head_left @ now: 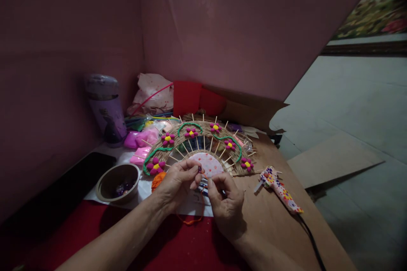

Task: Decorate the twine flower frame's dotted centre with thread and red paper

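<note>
My left hand is closed, with thumb and finger pinching a small dark purple bead. Close beside it, my right hand pinches a strand of orange yarn that reaches to the bead. Whether the strand passes through the bead is too small to tell. The yarn hangs in a loop below the hands, and an orange yarn ball lies behind my left wrist. Just beyond the hands is a half-round piece of wound twine on sticks, decorated with magenta flowers and green yarn lines.
At left stands a brown bowl holding shiny dark pieces, with a purple tumbler behind it. Pink packets lie near the wall. A flower-patterned glue gun with a black cord rests at right, by the table edge.
</note>
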Demonstrator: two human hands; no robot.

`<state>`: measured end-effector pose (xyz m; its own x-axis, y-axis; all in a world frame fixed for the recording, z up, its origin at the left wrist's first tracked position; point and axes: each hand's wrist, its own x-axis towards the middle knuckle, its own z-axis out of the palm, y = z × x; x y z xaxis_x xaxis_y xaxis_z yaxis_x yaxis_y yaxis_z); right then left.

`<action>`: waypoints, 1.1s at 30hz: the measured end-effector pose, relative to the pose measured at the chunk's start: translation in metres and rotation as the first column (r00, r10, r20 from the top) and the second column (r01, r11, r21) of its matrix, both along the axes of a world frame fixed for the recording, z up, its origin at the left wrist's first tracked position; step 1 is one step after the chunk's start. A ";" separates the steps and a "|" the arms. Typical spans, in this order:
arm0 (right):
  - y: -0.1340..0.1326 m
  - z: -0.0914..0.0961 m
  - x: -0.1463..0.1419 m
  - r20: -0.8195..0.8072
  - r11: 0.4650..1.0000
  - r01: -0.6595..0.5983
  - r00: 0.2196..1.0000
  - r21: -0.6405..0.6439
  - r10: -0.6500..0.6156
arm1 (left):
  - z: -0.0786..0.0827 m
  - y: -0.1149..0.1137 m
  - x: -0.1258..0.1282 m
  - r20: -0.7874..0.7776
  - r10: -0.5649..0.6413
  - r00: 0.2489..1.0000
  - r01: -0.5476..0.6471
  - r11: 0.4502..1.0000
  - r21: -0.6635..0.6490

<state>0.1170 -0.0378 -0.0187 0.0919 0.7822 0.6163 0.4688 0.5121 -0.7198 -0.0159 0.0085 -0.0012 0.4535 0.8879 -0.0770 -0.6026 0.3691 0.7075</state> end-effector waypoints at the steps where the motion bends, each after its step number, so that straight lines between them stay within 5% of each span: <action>1: 0.000 0.000 0.000 0.001 1.000 -0.001 1.000 -0.003 0.001 | 0.000 0.000 0.000 0.001 0.003 1.000 -0.003 1.000 0.000; 33: -0.001 -0.003 0.001 0.015 1.000 0.028 1.000 -0.013 -0.028 | -0.001 -0.001 0.000 -0.006 0.014 1.000 -0.014 1.000 0.001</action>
